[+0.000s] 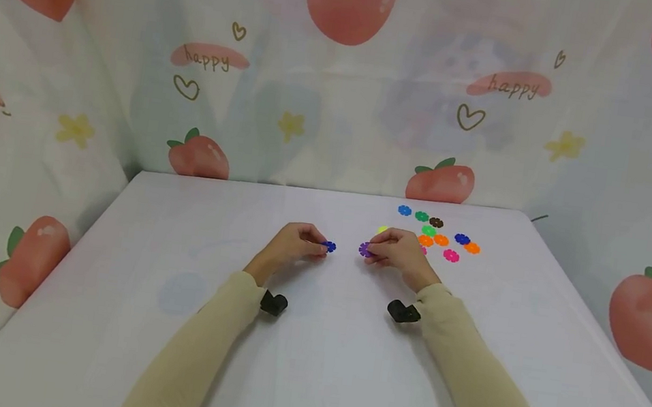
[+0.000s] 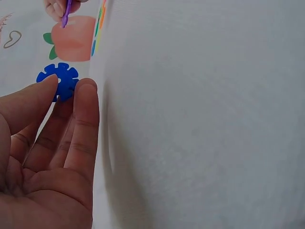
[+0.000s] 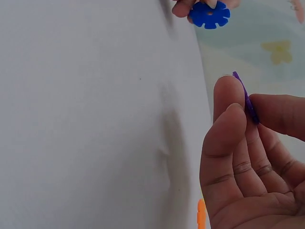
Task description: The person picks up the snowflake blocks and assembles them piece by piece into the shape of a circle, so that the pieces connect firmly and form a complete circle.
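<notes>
Beige sleeves [image 1: 182,356] fill the near foreground, black wrist mounts [image 1: 274,304] at the cuffs. Left hand [image 1: 294,244] pinches a blue notched flower disc [image 2: 66,88] between thumb and fingers, slotted rim poking out past the fingertips. Right hand [image 1: 400,251] pinches a purple notched disc [image 1: 364,249], edge-on in the right wrist view. Discs face each other over the middle of the white table [image 1: 304,366], apart, not touching.

Handling, judged by look: thin plastic, very light, stiff, probably smooth and a bit slippery, unlikely to break. Best hold: flat faces near one rim, opposite slots left free.

Edges: table's back edge runs just beyond the loose discs [image 1: 451,255] by the right hand, printed curtain [image 1: 337,116] behind. Open room between the hands, between the forearms and out left; right hand's far side is crowded.
</notes>
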{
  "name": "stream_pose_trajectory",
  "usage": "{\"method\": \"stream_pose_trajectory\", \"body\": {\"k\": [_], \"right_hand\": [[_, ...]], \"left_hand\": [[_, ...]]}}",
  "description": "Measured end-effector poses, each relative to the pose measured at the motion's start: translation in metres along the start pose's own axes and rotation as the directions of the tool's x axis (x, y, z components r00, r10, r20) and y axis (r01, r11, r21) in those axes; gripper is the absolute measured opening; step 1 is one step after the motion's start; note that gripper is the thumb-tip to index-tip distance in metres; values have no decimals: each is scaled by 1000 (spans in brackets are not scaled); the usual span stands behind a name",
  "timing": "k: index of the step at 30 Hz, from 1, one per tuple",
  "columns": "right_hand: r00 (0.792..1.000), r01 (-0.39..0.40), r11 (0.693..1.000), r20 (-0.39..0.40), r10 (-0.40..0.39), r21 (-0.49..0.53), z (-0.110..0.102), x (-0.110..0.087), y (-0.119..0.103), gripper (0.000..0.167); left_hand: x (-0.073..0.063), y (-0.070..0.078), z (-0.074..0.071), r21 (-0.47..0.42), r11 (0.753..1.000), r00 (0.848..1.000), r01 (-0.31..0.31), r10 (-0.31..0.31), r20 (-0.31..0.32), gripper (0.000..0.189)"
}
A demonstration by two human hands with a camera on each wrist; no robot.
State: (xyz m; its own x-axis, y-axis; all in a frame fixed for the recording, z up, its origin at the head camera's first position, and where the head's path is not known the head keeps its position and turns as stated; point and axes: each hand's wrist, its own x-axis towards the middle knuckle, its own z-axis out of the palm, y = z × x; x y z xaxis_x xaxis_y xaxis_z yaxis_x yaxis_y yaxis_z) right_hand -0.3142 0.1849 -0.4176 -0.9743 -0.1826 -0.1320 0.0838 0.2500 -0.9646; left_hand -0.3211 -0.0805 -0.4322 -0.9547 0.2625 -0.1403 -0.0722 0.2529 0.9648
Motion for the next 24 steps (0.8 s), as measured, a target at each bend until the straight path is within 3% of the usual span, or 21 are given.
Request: {"method": "stream_pose_trajectory", "body": {"k": [8, 16, 24], "right_hand": [[1000, -12, 1000, -14, 12, 2, 14, 2, 2, 21], [1000, -5, 1000, -14, 5, 3, 24, 3, 3, 18], [1000, 22, 999, 4, -22, 35, 29, 0, -1, 21]], "left_hand": [[-2, -2, 2, -18, 1000, 1000, 2, -2, 26, 8], [-7, 1, 4, 69, 998, 999, -7, 5, 37, 4], [-9, 7, 10, 76, 997, 999, -31, 29, 38, 7]]}}
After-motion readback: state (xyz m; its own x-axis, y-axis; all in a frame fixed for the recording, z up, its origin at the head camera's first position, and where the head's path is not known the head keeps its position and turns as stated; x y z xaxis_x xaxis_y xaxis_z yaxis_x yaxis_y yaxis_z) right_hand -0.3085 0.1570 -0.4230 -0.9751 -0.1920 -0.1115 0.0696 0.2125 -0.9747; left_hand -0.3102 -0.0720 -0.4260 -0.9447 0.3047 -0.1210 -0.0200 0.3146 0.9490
